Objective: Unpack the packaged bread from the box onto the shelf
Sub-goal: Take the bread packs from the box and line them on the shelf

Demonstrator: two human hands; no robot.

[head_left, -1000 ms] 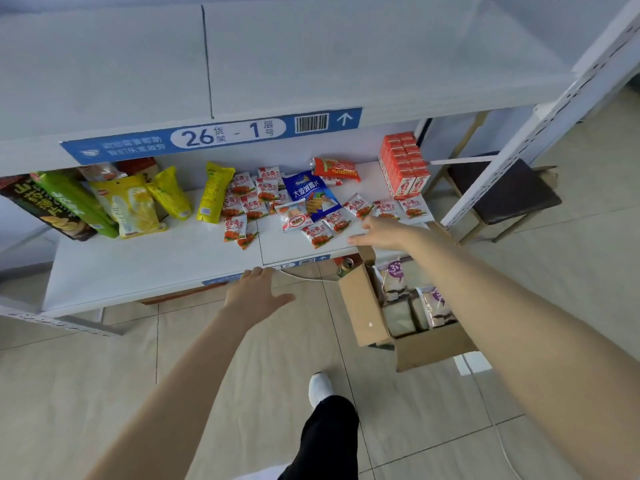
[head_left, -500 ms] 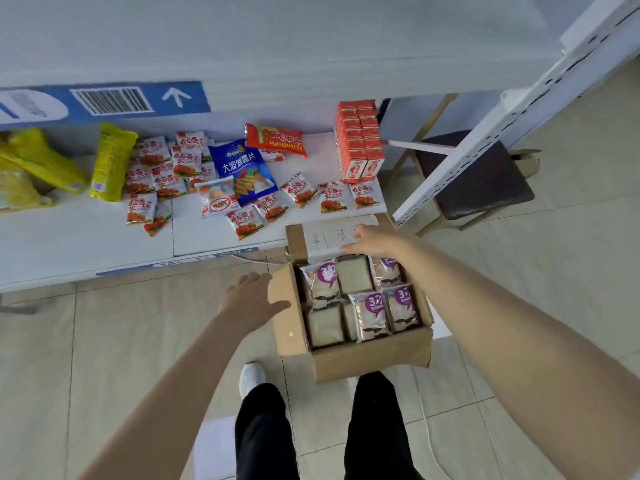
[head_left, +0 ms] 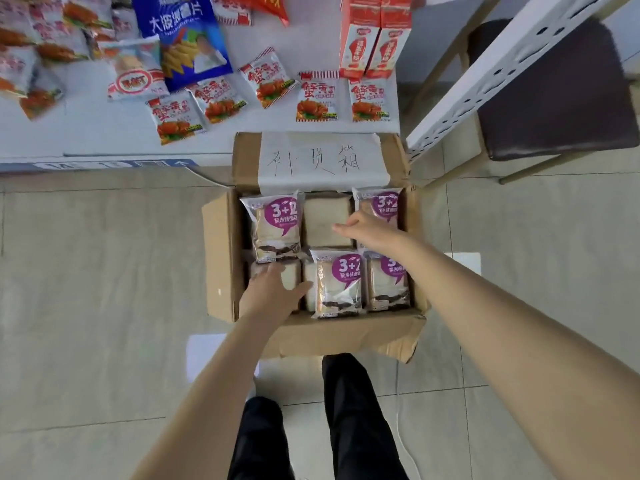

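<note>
My left hand [head_left: 272,293] lies flat, fingers loose, on a bread pack at the box's [head_left: 221,258] seven o'clock corner. My right hand [head_left: 367,228] hovers spread open over the packaged bread [head_left: 337,284] at one o'clock. The shelf [head_left: 86,133] lies at twelve.

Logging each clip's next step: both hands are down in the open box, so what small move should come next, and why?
Probably close the left hand on the plain-side-up bread pack beneath it and lift. Both hands look empty, the right hand spread over the back row, and the cardboard box is still full.
</note>
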